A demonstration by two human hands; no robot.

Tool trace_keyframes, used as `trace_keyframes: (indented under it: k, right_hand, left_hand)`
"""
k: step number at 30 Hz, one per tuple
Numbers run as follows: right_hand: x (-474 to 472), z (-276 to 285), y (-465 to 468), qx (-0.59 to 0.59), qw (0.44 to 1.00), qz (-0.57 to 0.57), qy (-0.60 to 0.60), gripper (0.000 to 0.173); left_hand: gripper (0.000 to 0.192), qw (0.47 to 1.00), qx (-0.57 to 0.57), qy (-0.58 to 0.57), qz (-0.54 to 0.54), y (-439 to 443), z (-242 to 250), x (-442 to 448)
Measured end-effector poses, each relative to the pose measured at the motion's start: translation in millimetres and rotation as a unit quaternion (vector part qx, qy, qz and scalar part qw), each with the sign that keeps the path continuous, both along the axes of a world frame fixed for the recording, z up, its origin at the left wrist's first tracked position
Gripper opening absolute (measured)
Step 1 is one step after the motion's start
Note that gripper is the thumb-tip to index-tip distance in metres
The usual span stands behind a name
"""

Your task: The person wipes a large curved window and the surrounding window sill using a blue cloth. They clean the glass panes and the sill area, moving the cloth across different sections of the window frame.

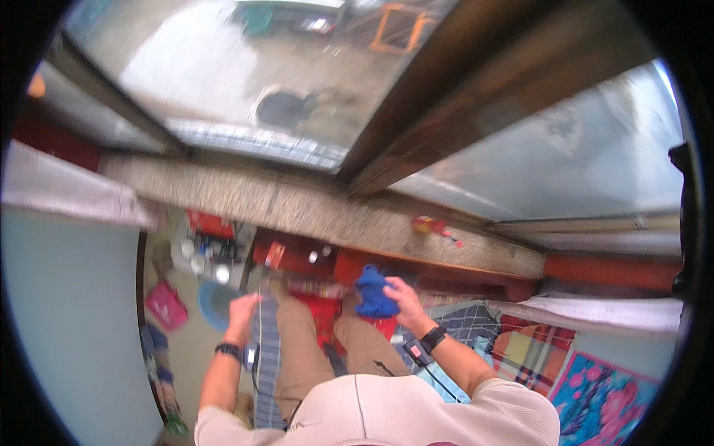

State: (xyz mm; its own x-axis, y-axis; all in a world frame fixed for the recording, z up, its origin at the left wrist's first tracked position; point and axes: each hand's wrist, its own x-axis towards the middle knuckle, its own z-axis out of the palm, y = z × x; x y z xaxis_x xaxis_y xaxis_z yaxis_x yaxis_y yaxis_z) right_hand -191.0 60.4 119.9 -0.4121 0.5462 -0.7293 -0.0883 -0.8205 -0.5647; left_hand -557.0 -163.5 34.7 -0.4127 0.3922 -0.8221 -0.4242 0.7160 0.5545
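Observation:
My right hand grips a crumpled blue cloth by its right side, above my knees. To the left, my left hand is raised with its fingers curled, beside the edge of a blue striped cloth. Blur hides whether anything is between those fingers. Each wrist wears a black band with a small device. Ahead of my legs runs a speckled stone windowsill, and a small red and yellow object lies on its right part.
A large window with a dark frame rises beyond the sill. At left are a blue basin, a pink bag and a table holding several items. Folded plaid bedding and a pink-and-blue patterned textile lie at right.

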Motion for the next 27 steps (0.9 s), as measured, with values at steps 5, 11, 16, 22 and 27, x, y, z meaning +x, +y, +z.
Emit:
trace_keyframes:
  k: [5, 11, 16, 22, 27]
  right_hand:
    - [11.9, 69.7, 8.7, 0.065, 0.996, -0.014, 0.052, 0.031]
    - [27.9, 140.8, 14.7, 0.165, 0.970, 0.019, 0.178, 0.033]
    - [38.4, 174.6, 15.9, 0.227, 0.948, -0.008, 0.221, 0.034]
    - [78.5, 176.2, 9.8, 0.262, 0.958, -0.069, 0.096, 0.025]
    - [125.2, 146.0, -4.1, 0.110, 0.943, -0.255, 0.183, 0.023]
  left_hand:
    - [0.029, 0.963, 0.251, -0.042, -0.084, 67.9, 119.3, 36.9]
    - [0.033, 0.897, 0.255, -0.038, -0.359, 159.7, 249.0, 106.8]
    - [0.034, 0.809, 0.268, 0.021, -0.523, 196.6, 305.1, 175.0]
    - [0.025, 0.749, 0.353, 0.055, -0.558, 217.8, 309.0, 160.6]
    - [0.022, 0.817, 0.321, 0.145, -0.457, 184.9, 294.6, 77.2]
